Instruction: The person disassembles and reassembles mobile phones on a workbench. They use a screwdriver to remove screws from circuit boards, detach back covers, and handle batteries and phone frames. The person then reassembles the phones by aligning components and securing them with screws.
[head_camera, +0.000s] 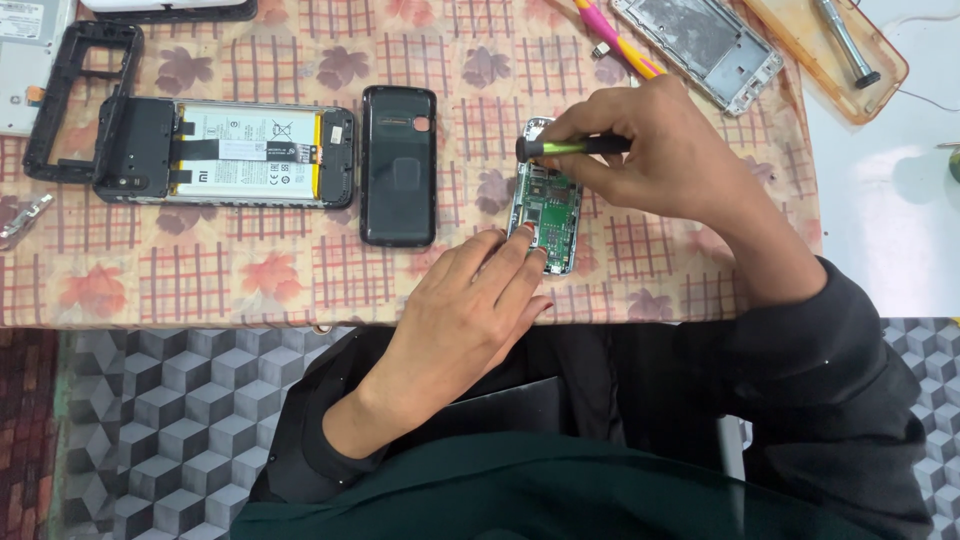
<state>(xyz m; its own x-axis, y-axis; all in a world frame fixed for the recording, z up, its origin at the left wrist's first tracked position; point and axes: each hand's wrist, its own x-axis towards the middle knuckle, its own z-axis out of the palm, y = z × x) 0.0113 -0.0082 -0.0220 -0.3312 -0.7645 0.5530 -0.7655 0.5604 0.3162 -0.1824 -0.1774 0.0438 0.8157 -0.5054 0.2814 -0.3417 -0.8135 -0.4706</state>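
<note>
Right hand (660, 150): gripping green-and-black screwdriver (575, 146), lying nine-to-three, tip over board's twelve o'clock end.
Left hand (470, 310): fingertips pinning small green circuit-board phone (547, 208) at six o'clock on desk (250, 270).

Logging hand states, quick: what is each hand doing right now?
Left hand: open, fingertips pressing the small opened phone.
Right hand: closed, holding a green-handled screwdriver.

phone repair bench | opened phone (225, 152), bare circuit board (547, 212), loose back cover (398, 165)
</note>
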